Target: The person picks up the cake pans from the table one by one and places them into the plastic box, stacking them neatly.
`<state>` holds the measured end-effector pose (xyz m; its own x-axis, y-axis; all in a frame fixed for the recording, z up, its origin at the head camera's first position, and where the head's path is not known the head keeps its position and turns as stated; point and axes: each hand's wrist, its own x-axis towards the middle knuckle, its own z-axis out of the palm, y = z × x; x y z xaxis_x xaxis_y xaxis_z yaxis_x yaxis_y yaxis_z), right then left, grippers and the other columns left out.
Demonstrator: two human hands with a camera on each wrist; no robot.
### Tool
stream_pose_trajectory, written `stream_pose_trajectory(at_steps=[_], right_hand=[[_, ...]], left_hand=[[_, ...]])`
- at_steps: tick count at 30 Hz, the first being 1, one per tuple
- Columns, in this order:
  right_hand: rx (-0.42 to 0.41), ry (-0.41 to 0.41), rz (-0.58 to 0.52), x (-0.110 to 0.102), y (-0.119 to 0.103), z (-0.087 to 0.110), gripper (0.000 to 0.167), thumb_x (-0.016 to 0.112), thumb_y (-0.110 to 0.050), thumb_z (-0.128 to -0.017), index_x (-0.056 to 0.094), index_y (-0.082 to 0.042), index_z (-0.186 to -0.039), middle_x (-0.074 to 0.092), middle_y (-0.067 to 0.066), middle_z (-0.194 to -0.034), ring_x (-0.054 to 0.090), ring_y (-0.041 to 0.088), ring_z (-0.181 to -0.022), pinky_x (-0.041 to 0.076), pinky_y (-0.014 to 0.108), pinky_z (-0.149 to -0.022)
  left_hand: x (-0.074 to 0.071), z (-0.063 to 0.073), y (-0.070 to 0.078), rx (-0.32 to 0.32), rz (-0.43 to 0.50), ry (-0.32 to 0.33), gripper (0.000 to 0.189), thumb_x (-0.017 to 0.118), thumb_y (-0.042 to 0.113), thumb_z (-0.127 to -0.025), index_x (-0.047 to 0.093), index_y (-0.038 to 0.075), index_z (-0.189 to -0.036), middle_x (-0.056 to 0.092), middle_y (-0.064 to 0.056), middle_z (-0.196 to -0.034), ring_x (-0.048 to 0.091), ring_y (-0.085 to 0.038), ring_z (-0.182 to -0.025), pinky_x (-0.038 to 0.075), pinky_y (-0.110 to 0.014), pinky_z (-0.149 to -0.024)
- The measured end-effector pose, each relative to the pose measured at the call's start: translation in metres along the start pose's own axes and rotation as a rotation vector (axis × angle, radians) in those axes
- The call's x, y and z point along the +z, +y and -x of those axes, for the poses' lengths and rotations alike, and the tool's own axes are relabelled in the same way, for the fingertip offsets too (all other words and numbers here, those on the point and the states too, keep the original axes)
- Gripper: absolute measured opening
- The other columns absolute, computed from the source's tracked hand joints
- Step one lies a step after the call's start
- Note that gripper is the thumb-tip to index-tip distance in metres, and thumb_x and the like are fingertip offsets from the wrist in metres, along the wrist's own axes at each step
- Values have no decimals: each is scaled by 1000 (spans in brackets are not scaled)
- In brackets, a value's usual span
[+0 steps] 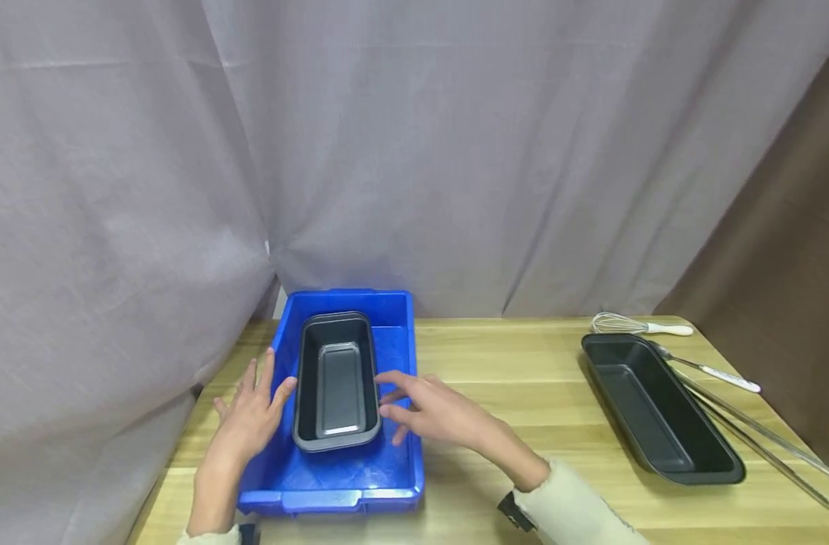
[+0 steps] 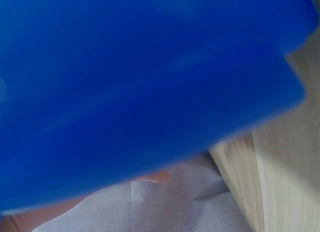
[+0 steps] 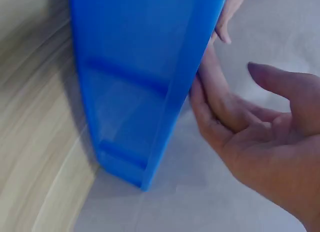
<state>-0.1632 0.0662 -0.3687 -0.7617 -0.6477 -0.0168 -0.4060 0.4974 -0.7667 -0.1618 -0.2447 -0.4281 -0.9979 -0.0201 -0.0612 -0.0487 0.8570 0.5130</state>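
A dark rectangular loaf pan (image 1: pixel 339 386) lies lengthwise inside a blue plastic bin (image 1: pixel 349 478), with a doubled edge showing along its rim. Over the bin's left wall, my left hand (image 1: pixel 247 415) has its fingers spread and its thumb close to the pan's left rim. My right hand (image 1: pixel 424 409) reaches across the right wall, its loosely bent fingertips right at the pan's right rim. In the right wrist view the fingers of that hand pass behind the bin's edge, so their tips are hidden. The bin's outer wall (image 2: pixel 150 82) covers most of the left wrist view.
On the right of the wooden table (image 1: pixel 503 378) sits a longer dark loaf pan (image 1: pixel 649 412). A whisk (image 1: pixel 642 325) lies behind it. Beside it are a white-handled utensil (image 1: pixel 721 375) and long metal tongs (image 1: pixel 761 443). Grey curtain (image 1: pixel 455 151) hangs behind the table.
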Motion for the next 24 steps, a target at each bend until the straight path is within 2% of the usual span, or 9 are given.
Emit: stream_pose_trajectory(at_steps=[3,7,13,19,24], right_hand=[[-71,-3,-44,-13,11,11,47,61,-16,-113,54,5,-154,76,25,-132,84,18,-88,63,42,-101],[-109,43,-19,-30,24,29,45,59,-15,-113,56,7,-152,77,24,-131,84,22,-98,64,38,-99],[-83,104,51,-63,43,61,43,59,-17,-115,57,3,-152,79,16,-132,82,17,-104,63,41,-101],[-35,189,112,-90,65,95,43,59,-17,-115,56,-1,-155,82,5,-129,79,15,-115,62,33,-96],[-5,271,202,-107,87,128,42,60,-16,-115,58,-8,-156,83,-4,-125,74,6,-118,60,26,-91]], left_hand=[[-1,-1,-1,10,-4,15,80,31,52,-120,3,2,-175,8,-44,-174,19,-68,-158,3,-96,-114],[-1,0,0,3,11,-5,79,30,52,-120,0,3,-176,5,-42,-175,15,-65,-161,1,-95,-115],[-1,1,0,-6,31,-12,79,29,52,-120,-1,4,-176,5,-42,-176,13,-63,-162,-1,-94,-116],[-1,0,-1,11,33,4,79,30,50,-120,1,3,-176,7,-43,-175,16,-64,-161,1,-95,-115],[1,-2,-2,15,34,6,79,31,49,-120,2,1,-175,7,-44,-175,17,-64,-160,2,-96,-114]])
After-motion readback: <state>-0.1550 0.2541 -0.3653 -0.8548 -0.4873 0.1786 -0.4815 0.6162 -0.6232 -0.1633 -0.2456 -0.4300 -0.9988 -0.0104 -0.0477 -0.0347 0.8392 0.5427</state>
